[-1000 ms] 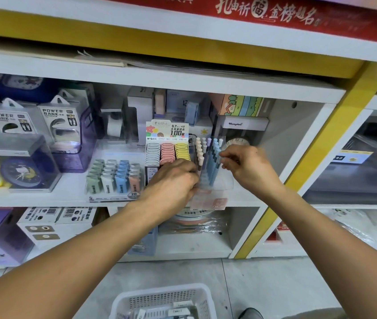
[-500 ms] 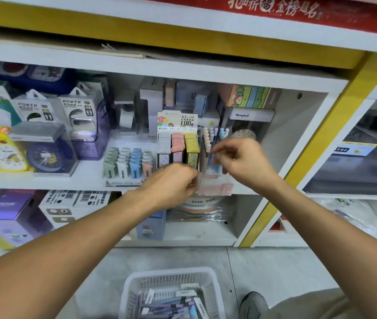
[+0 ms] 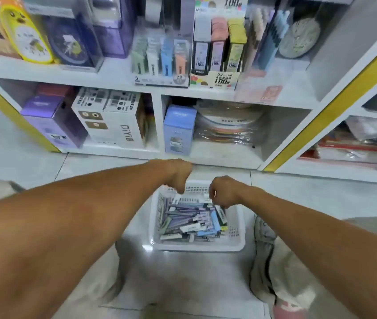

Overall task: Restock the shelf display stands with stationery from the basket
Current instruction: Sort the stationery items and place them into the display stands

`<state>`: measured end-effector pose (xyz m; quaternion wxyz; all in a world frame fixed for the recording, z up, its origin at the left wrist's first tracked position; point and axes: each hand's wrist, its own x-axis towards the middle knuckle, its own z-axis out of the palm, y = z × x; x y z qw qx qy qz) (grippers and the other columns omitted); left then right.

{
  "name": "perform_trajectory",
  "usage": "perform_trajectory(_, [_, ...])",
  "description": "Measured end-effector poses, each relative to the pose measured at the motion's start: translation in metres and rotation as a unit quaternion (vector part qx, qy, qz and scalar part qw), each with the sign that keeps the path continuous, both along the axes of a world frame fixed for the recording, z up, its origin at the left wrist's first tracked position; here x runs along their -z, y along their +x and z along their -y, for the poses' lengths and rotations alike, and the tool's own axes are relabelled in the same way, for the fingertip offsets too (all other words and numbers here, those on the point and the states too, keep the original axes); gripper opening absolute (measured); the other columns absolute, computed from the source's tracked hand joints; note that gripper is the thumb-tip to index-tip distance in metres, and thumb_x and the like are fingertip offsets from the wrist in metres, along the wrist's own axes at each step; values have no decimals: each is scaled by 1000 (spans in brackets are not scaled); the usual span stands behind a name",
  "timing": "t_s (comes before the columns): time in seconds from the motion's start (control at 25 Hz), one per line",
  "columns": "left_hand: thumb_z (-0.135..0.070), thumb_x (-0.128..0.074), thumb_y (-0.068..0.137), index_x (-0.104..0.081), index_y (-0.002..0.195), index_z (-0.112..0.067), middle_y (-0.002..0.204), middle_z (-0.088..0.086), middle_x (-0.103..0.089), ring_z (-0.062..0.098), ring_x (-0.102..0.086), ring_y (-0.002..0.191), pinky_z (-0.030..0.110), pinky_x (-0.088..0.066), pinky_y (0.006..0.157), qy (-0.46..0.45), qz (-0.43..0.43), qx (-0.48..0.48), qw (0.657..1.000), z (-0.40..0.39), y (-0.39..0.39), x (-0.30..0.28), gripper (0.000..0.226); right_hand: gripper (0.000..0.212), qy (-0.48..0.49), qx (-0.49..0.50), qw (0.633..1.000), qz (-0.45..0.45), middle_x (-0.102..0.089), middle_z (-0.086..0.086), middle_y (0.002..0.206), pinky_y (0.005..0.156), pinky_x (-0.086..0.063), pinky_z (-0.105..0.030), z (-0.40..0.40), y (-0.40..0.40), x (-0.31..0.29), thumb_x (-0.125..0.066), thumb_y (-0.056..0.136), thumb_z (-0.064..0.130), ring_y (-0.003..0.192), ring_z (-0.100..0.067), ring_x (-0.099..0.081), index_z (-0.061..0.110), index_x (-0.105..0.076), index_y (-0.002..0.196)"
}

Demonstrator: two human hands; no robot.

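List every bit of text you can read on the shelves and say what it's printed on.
"DiYi": white box, lower shelf.
"100": pencil-lead display stand, on its front card and top card.
"0.7": same stand's front card.
"2B": eraser display stand.
Basket packets and other boxes: too blurred to read.

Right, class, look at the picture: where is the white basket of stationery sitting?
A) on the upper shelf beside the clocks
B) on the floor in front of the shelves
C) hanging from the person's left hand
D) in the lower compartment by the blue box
B: the white basket rests on the tiled floor below both hands, in front of the shelf unit.
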<state>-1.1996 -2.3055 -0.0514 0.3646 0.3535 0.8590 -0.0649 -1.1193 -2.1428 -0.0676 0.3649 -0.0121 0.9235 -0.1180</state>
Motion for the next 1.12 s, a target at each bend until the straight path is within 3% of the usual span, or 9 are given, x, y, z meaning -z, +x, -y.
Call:
perform_trajectory(0.08, [-33,-78,78,-59,119,-7,115,10,-64,27,-63,101,38,-54,86,-14,19,-15,1000,5,19,43,52,26,16,20,999,31,-68,-24,114,87,-57,-39,-4,18,45,-56,94,6,97,-32,-69,-5,-67,114])
perform_trajectory(0.2, [-32,-80,76,-55,119,-7,120,12,-59,26,-59,103,33,-51,80,-38,38,-7,999,14,47,105,56,33,12,63,996,55,-61,-20,128,88,-48,-29,-9,45,100,-58,93,9,119,-31,-57,-2,-60,124])
perform_trajectory(0.28, [-31,-81,73,-47,130,-1,131,16,-50,29,-53,115,38,-50,92,-26,25,-5,999,19,61,137,73,37,15,84,995,57,-60,-18,127,85,-47,-30,-9,60,127,-59,91,13,118,-32,-57,3,-55,127])
perform_trajectory(0.4, [-42,-84,67,-24,146,3,145,20,-33,35,-35,133,47,-38,109,-11,5,-15,1000,20,72,170,109,47,24,113,992,44,-58,-15,124,83,-51,-35,-6,78,153,-66,89,24,111,-32,-60,8,-49,129])
perform_trajectory(0.52, [-54,-79,65,-11,150,2,153,21,-21,39,-22,142,52,-22,117,9,5,-34,999,17,79,190,123,53,38,147,988,-2,-48,-14,126,85,-52,-40,2,88,170,-68,89,22,107,-34,-60,9,-43,132])
perform_trajectory(0.68, [-54,-78,64,-26,143,-2,140,16,-35,34,-31,131,51,-29,113,49,-31,-41,997,10,82,201,108,48,53,222,973,-35,-50,-17,124,80,-53,-38,7,91,181,-66,90,12,100,-33,-64,4,-40,130])
perform_trajectory(0.8, [-36,-79,71,-37,134,-3,130,15,-42,31,-38,123,44,-39,104,60,-27,-60,996,-4,83,201,82,40,14,254,966,-48,-56,-15,122,85,-52,-40,10,88,186,-65,90,8,106,-33,-62,3,-46,125])
perform_trajectory(1.0, [-15,-77,71,-39,127,-2,124,18,-47,33,-44,116,44,-43,98,37,-25,-67,997,-21,83,204,69,32,-31,274,960,-47,-60,-10,115,78,-47,-32,5,87,191,-64,88,5,103,-29,-61,7,-51,117])
perform_trajectory(1.12, [-10,-76,73,-42,125,-3,116,16,-56,33,-54,108,41,-48,89,55,-11,-89,994,-24,85,210,62,34,-56,274,959,-37,-61,-7,112,80,-51,-35,4,86,191,-59,87,4,101,-28,-61,12,-50,118])
